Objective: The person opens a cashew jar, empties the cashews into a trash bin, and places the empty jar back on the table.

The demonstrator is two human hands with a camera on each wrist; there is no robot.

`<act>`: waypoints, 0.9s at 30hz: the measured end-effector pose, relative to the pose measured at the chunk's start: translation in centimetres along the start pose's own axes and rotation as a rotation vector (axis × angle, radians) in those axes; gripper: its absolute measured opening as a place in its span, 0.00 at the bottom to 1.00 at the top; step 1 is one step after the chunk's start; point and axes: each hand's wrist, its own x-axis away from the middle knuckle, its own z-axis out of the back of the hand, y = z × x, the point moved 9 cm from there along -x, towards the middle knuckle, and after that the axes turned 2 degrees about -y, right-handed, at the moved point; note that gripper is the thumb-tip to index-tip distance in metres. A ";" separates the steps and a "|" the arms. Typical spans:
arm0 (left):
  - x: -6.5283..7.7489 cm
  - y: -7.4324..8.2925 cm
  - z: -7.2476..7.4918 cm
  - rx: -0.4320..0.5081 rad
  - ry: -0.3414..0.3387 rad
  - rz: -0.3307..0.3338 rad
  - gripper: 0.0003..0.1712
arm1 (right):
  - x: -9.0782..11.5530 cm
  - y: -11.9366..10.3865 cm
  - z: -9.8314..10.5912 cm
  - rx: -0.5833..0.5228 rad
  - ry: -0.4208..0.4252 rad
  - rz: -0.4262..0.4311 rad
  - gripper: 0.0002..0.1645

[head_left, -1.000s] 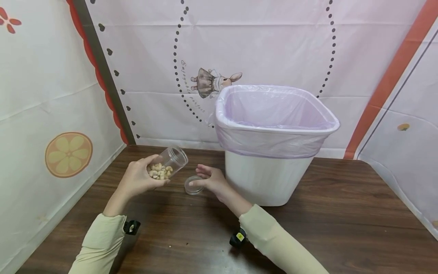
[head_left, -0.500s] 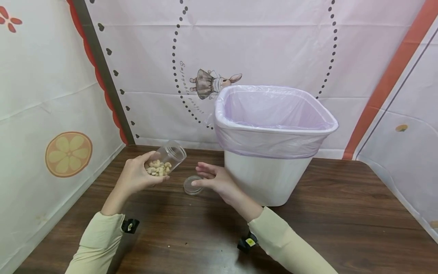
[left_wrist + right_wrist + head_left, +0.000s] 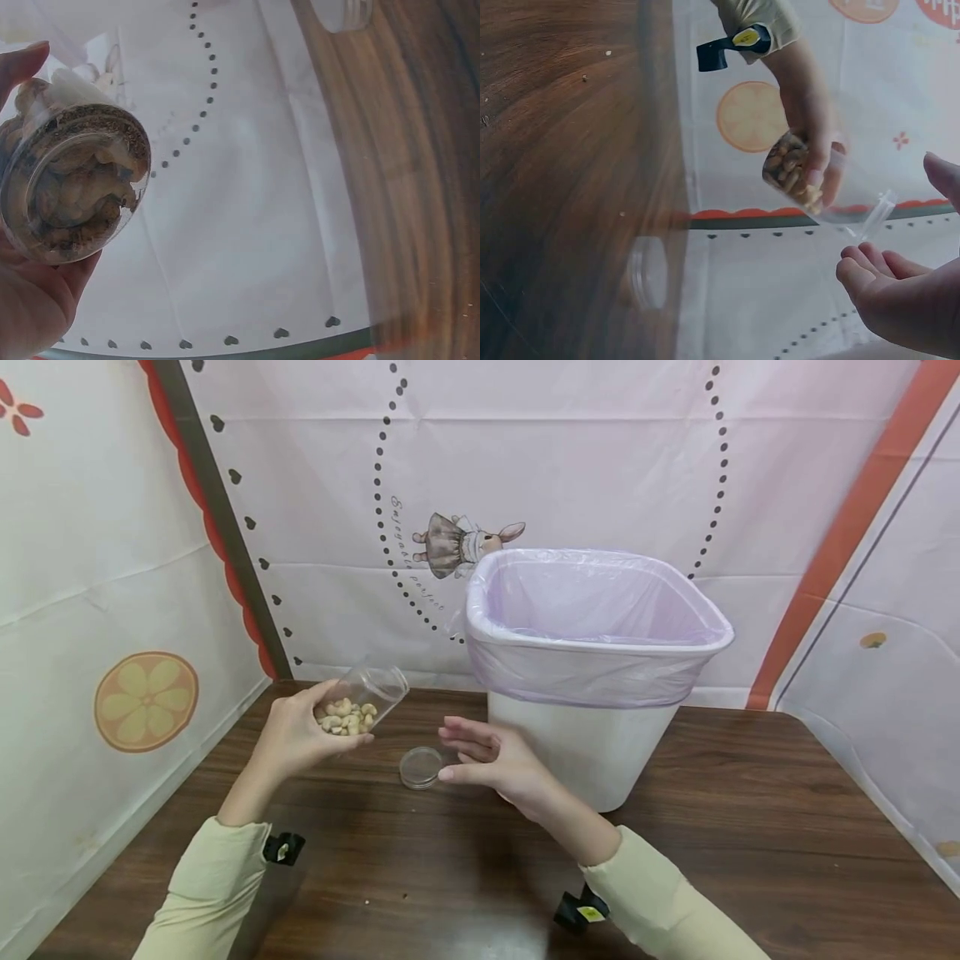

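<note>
My left hand (image 3: 295,735) grips a clear jar (image 3: 386,683) around its base end, tilted with its uncovered mouth up and to the right. Pale cashews (image 3: 348,717) lie heaped in the jar's lower end; the left wrist view looks at its round bottom (image 3: 79,187). My right hand (image 3: 498,764) holds nothing, its fingers extended and thumb apart, near the bin's left side. The clear round lid (image 3: 420,767) lies on the table close to the right thumb; in the right wrist view the lid (image 3: 649,273) is at lower left.
A white bin (image 3: 577,752) with a lilac plastic liner (image 3: 592,672) stands right of centre on the dark wood table (image 3: 750,827). Printed cloth (image 3: 322,468) hangs behind and at both sides. Small crumbs (image 3: 405,896) dot the table front.
My right hand has drawn back from over the lid, to the right. My left hand has shifted slightly up and left with the jar still tilted. The lid stays on the table.
</note>
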 end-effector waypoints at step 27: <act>-3.3 5.8 3.5 0.062 0.084 -0.056 0.41 | 8.8 -6.2 6.0 0.019 -0.077 0.109 0.38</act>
